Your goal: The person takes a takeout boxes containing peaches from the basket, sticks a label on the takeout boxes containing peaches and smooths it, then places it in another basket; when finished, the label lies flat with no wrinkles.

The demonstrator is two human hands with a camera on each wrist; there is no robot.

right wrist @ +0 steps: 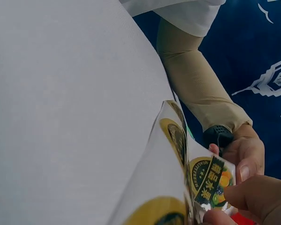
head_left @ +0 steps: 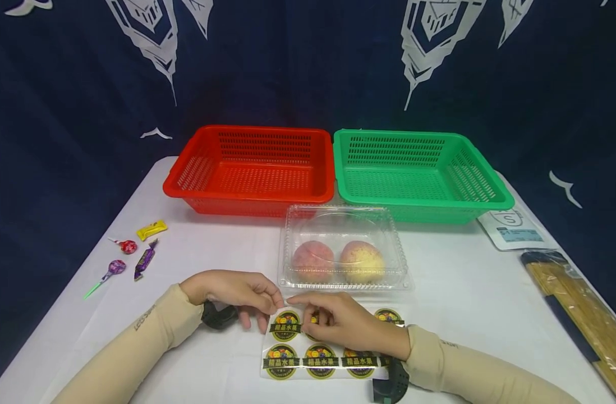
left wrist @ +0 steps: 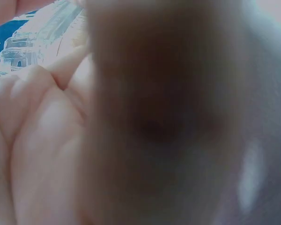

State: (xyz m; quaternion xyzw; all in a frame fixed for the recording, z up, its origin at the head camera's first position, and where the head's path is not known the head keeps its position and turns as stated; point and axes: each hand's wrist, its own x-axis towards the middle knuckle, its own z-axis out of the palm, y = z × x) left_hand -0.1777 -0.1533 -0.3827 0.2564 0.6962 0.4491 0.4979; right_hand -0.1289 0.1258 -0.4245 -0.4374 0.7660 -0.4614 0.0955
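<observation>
We see that the left grip (head_left: 244,293) pinches a corner of the sticker sheet (head_left: 321,362), which lies on the counter (head_left: 202,353) before the clear box (head_left: 345,224), while the right grip (head_left: 345,325) is curled over it, whether pinching we cannot tell.

Head view looks forward-down over my worktop (head_left: 212,247); wrist views sit close; head and right wrist share the sticker sheet (head_left: 320,360).

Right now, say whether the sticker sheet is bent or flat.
Bent: the right wrist view shows the sticker sheet curving upward near the right hand.
</observation>
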